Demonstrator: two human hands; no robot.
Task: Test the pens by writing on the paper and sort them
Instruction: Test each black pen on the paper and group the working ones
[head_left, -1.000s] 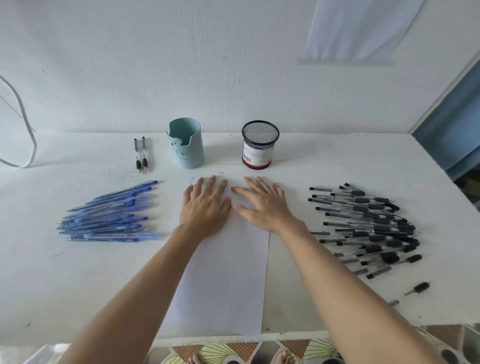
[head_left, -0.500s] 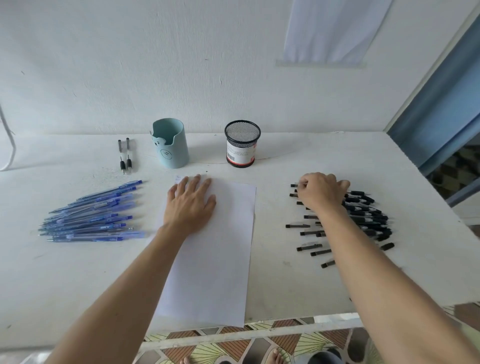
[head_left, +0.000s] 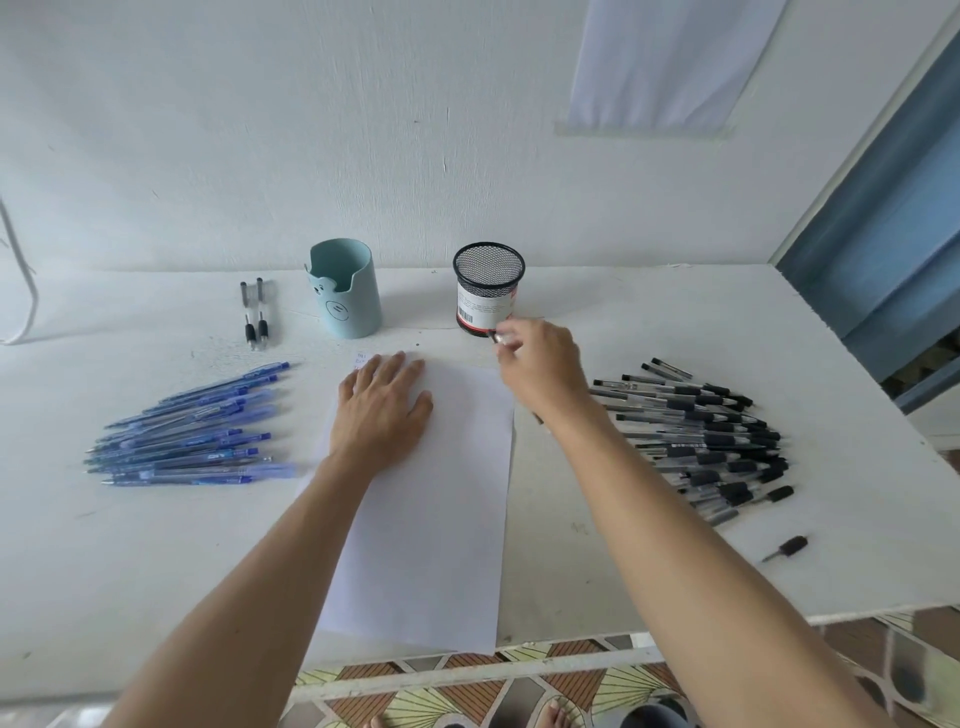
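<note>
White paper (head_left: 431, 530) is lying under my left hand (head_left: 382, 410), which is pressing it flat, spread open. My right hand (head_left: 540, 374) is pinching one pen (head_left: 497, 336) near the paper's far right corner; I should be lowering its tip onto bare paper and writing lightly.

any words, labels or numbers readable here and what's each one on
Nothing reads clearly.
Label on the black mesh cup: a barcode and print, too small.
Blue pens: barrel print, blurred.
Paper, far left corner: faint blue marks, illegible.
Teal holder: a face drawing, no words.
</note>
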